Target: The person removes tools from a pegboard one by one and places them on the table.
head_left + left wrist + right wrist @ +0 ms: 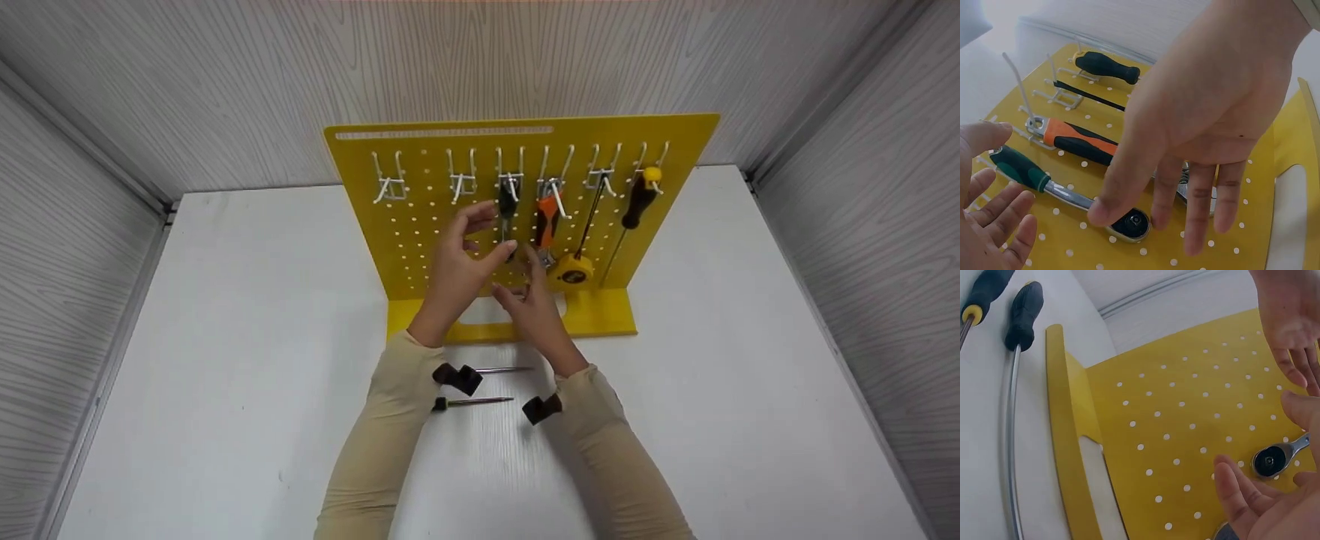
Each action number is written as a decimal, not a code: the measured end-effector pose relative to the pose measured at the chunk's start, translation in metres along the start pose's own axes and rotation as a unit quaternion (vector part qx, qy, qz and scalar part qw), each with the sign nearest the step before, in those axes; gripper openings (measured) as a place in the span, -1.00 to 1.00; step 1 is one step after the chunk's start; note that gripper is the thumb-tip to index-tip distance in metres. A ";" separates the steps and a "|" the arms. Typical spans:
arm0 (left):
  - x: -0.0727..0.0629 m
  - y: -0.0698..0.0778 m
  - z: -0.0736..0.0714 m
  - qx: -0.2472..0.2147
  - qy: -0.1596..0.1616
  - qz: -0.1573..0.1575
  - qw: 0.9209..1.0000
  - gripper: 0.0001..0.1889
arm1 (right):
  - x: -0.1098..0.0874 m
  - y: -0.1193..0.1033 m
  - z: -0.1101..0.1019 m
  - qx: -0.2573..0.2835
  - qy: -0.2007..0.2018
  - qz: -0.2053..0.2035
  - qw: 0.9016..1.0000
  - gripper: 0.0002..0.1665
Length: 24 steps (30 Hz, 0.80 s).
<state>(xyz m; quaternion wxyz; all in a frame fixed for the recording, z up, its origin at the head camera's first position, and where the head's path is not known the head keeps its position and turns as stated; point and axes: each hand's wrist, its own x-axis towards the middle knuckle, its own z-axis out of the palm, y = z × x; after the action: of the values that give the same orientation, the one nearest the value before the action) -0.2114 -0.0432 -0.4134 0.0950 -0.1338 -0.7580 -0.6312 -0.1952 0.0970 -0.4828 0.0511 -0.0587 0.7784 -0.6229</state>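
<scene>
Pale wood-grain walls (480, 60) on three sides, one white surface (225, 337) below. On it, standing: one yellow pegboard (615, 131), fitted with six white hooks (384, 189) in a row. Hung there, four tools, counted left to right from the third hook: one ratchet wrench (1067, 194) with green-and-black handle, handle up, round head down; one adjustable wrench (547, 221) with orange-and-black handle; one yellow tape measure (576, 271) on a black cord; one hanging screwdriver (639, 199), dark handle, yellow end, shaft down.

Flat on the surface in front of the board, side by side, apart: two loose screwdrivers (1023, 318), dark handles with yellow parts, partly behind the left forearm in the head view.

Both hands at the ratchet wrench. Left hand (459, 259) beside the handle, fingers spread and loosely bent, thumb apart from them. Right hand (534, 304) lower, near the round head, thumb and fingers spread apart too. Contact with the tool: cannot tell. Two beige sleeves (405, 382), two black wrist devices (459, 379), one per arm.
</scene>
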 end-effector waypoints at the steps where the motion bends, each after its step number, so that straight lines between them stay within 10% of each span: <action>1: 0.001 0.001 0.001 0.004 0.001 0.000 1.000 -0.43 | 0.001 -0.001 0.001 -0.001 0.003 -0.004 1.000 -0.09; 24: 0.018 0.001 0.009 -0.003 0.001 -0.049 0.999 -0.42 | 0.012 -0.005 0.011 0.019 0.056 0.011 0.998 -0.36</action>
<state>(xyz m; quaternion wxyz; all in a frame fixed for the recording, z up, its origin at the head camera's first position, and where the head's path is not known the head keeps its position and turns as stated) -0.2279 -0.0327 -0.4085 0.0643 -0.0965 -0.7617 -0.6374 -0.2057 0.0836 -0.4799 0.0156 -0.0137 0.7686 -0.6393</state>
